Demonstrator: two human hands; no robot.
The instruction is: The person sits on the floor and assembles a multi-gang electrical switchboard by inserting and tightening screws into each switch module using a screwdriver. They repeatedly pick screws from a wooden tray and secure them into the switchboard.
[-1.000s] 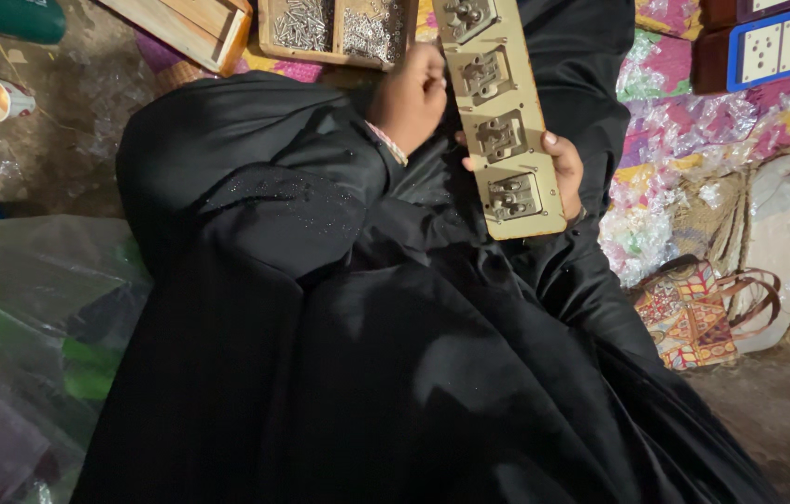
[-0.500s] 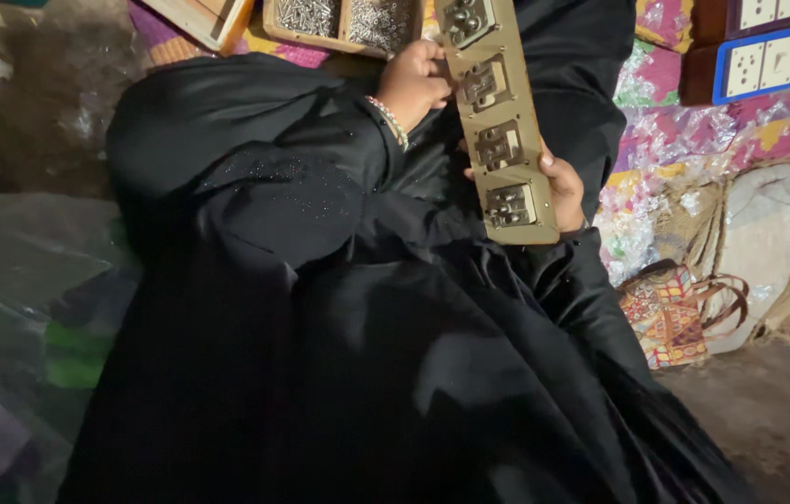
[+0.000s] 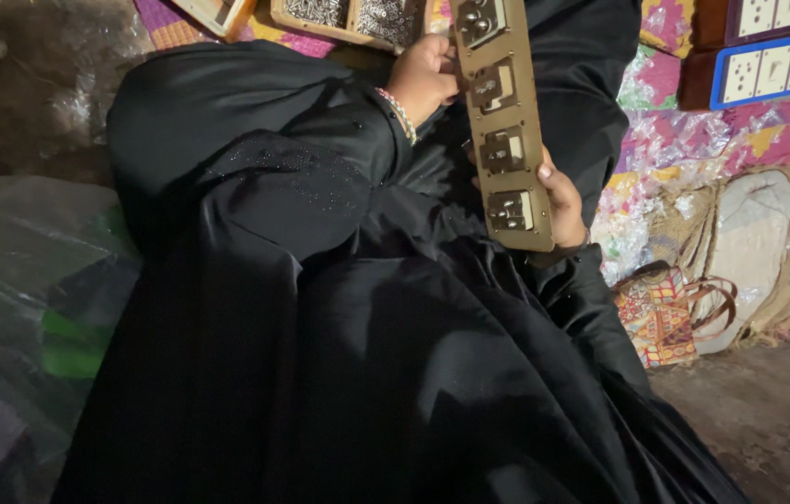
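Both hands gripped a long tan switch panel (image 3: 504, 121) over her lap: the left hand (image 3: 425, 77) closed on its edge, the right hand (image 3: 563, 201) cupped beneath, steadying it. A wooden screw tray (image 3: 348, 19) lay just beyond.

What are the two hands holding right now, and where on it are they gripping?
Both hold a long tan board of switch parts. The right hand grips its lower right edge; the left hand grips the left edge higher up.

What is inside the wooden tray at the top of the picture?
The wooden tray holds small silvery metal pieces, apparently screws, in two compartments. Its far part lies outside the picture.
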